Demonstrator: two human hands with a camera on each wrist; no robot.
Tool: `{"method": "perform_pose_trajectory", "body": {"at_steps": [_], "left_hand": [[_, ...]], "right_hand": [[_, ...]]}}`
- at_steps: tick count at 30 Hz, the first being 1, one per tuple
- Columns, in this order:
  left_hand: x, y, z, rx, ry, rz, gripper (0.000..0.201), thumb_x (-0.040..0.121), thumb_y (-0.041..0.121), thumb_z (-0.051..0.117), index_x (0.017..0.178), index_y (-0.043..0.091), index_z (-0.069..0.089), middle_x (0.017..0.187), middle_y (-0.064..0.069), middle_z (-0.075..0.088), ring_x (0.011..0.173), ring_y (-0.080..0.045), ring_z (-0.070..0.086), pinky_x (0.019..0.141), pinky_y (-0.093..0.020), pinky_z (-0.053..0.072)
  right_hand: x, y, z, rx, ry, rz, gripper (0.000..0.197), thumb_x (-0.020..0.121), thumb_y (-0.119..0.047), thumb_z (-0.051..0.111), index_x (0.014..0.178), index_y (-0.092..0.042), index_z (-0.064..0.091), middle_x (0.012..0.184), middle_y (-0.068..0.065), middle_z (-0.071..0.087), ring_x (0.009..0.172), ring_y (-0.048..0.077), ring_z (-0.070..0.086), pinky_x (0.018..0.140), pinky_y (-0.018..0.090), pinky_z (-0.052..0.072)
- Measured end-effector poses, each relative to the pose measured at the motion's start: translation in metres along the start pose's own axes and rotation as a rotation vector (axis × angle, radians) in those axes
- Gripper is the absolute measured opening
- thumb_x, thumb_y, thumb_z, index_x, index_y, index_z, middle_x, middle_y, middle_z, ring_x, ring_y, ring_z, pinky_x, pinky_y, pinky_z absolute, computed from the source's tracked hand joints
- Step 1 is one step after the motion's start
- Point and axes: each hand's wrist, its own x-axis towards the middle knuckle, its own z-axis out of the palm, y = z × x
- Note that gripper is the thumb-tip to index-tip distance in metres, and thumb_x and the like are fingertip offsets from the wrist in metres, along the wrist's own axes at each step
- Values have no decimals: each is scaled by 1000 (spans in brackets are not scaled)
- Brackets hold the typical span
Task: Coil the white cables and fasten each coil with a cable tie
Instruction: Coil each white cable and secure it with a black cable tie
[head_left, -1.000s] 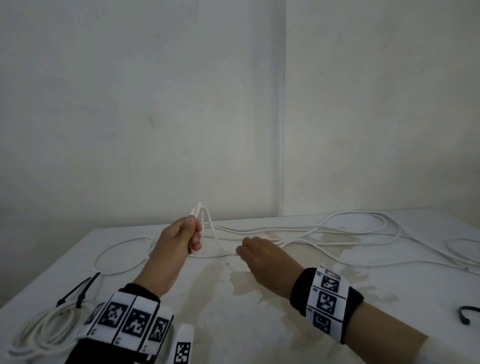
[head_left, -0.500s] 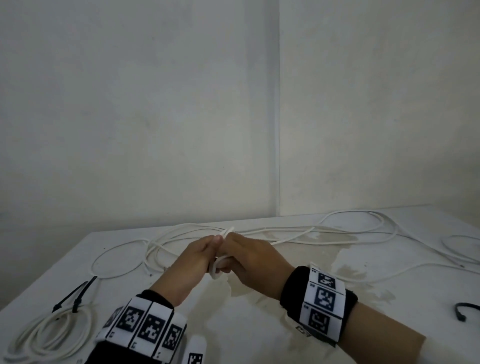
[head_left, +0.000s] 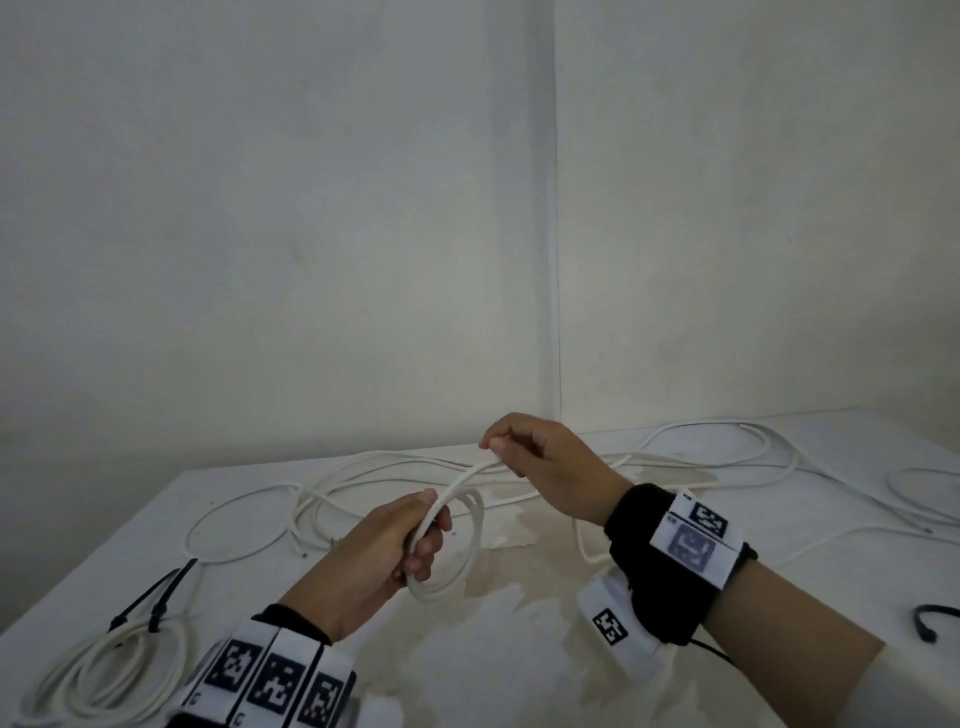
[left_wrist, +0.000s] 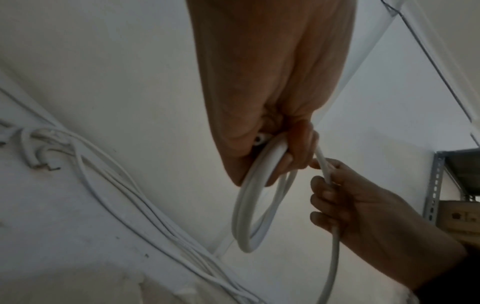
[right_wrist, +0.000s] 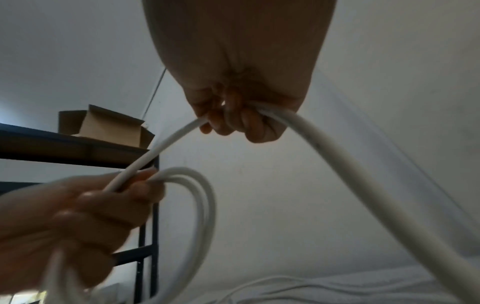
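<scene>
Storage or workshop-type room. Evidence: a bare white table (head_left: 519, 665) set into the corner of plain white walls (head_left: 260, 234); beside the table, slotted-angle metal shelving (left_wrist: 436, 185) carrying an open cardboard box (right_wrist: 103, 127).

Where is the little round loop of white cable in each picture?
Head: the coil hangs low in the middle, from the left hand.
Left wrist: the coil sits centre, under the fist.
Right wrist: the coil is lower left.
Shared landmark: the right hand pinching the cable.
</scene>
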Motion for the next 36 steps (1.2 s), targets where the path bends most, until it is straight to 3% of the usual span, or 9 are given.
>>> {"method": "perform_pose_trajectory", "body": {"at_steps": [6,12,16,18,24,26,30,33,36], "left_hand": [[-2,2,7,-25,-9,34,45,100,29,26,75,5,55,46,4,35,39,-7,25,54,-26,25],[-4,6,7,-82,25,107,33,95,29,40,74,7,53,47,7,31,40,-6,24,54,-23,25],[0,7,6,-174,52,142,33,95,29,40,72,9,53,47,7,29,38,-5,23,47,-18,30],[2,6,6,-214,58,147,34,95,30,39,72,9,53,46,8,29,37,-4,24,46,-18,31],[3,2,8,-306,53,141,33,91,33,42,71,9,52,44,8,31,35,-4,26,43,-16,35],[5,3,7,-244,72,168,35,96,29,37,72,9,52,46,7,33,38,-5,30,47,-17,36],[6,0,-2,183,152,276,36,98,26,33,72,10,52,53,8,44,50,-3,45,62,-20,38],[3,-6,-7,184,135,236,34,98,24,35,74,9,54,58,8,51,58,-3,55,76,-33,43],[1,-9,-3,155,151,221,33,98,21,36,77,7,56,61,5,55,61,-5,62,77,-35,44]], "right_hand": [[5,2,6,-211,34,-19,19,95,-19,49,76,-16,50,60,-12,44,53,2,42,55,14,32],[2,3,12,-180,18,-58,34,97,-17,43,68,-33,44,62,-13,46,59,-2,46,59,12,33],[-8,5,21,-31,-56,0,28,100,-26,32,91,-15,57,77,-5,58,65,0,47,62,12,34],[-12,4,24,5,-74,8,22,99,-29,35,99,-19,55,79,-10,62,66,-1,50,63,11,37],[-10,2,26,-80,-51,-2,13,97,-20,45,86,-15,51,59,-11,53,56,4,48,61,15,37],[-8,0,23,-99,-27,5,20,96,-20,46,77,-16,50,58,-10,51,53,3,47,58,14,36],[-4,-8,14,-88,-78,52,27,96,-22,46,70,-24,47,60,-9,49,53,2,42,58,18,35],[-4,-12,12,-23,-153,93,22,98,-23,42,80,-19,55,63,-5,47,59,10,40,59,22,34],[-5,-13,12,24,-135,108,31,100,-26,35,78,-18,56,61,-5,44,58,8,39,57,19,33]]}}
